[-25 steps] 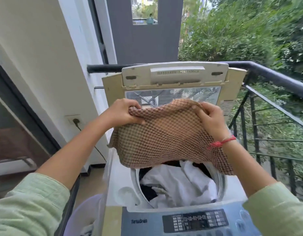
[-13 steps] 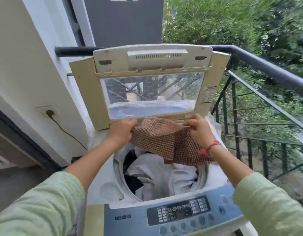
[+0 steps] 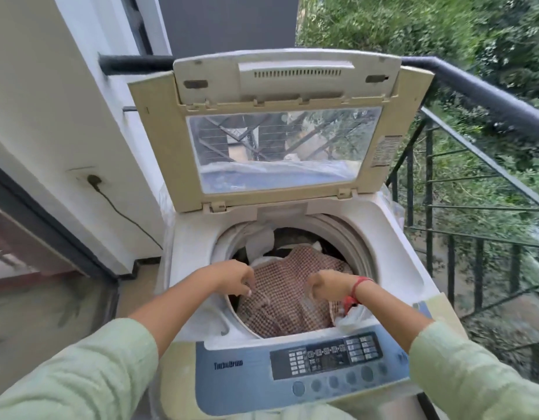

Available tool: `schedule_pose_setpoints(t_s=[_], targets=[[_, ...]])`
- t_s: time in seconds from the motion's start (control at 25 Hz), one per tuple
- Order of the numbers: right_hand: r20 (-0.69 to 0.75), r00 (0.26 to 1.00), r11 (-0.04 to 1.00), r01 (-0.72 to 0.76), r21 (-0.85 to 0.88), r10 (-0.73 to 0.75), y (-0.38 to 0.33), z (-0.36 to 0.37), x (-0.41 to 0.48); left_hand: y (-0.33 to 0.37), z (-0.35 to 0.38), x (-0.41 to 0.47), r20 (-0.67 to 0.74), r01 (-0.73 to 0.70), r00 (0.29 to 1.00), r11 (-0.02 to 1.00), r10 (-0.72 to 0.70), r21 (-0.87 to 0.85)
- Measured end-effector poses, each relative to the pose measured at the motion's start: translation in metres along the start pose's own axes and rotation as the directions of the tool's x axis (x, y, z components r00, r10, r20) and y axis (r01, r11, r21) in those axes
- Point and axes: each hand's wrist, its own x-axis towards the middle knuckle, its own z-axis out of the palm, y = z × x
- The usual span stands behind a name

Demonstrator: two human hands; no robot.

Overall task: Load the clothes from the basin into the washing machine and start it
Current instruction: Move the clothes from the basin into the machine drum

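Note:
The top-loading washing machine (image 3: 392, 253) stands with its lid (image 3: 154, 140) raised upright. A brown checked cloth (image 3: 286, 295) lies spread across the drum, on top of white clothes (image 3: 260, 241) and dark ones. My left hand (image 3: 233, 277) hovers over the cloth's left part, its fingers loosely curled downward and touching the fabric. My right hand (image 3: 329, 286), with a red thread at the wrist, hangs over the cloth's right part with loosely curled fingers. Neither hand grips the cloth. The basin is out of view.
The control panel (image 3: 326, 356) with its buttons runs along the machine's near edge. A white wall with a plugged socket (image 3: 91, 178) is to the left. A black balcony railing (image 3: 486, 95) runs close along the right, with trees beyond.
The checked cloth went down from in front of the lid into the drum. Both hands let go of its corners and now hang over it.

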Motion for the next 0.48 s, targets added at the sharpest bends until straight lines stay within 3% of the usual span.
schedule_pose_setpoints(t_s=[0.12, 0.24, 0.32, 0.48], targets=[[-0.041, 0.993, 0.97, -0.117, -0.212, 0.111, 0.006, 0.009, 0.008, -0.003, 0.01, -0.005, 0.006, 0.039, 0.999, 0.998, -0.038, -0.056], [-0.118, 0.955, 0.844, -0.296, -0.447, 0.273, 0.019, 0.019, 0.026, 0.007, 0.02, 0.009, 0.068, 0.068, 0.996, 0.997, -0.066, -0.021], [-0.079, 0.938, 0.827, -0.335, -0.452, 0.337, 0.037, 0.028, 0.049, 0.02, 0.029, 0.025, 0.111, 0.046, 0.993, 0.997, -0.039, -0.056], [0.179, 0.832, 0.847, -0.487, -0.215, 0.524, 0.067, 0.064, 0.096, 0.031, 0.052, 0.053, 0.152, 0.002, 0.988, 0.989, 0.021, -0.151]])
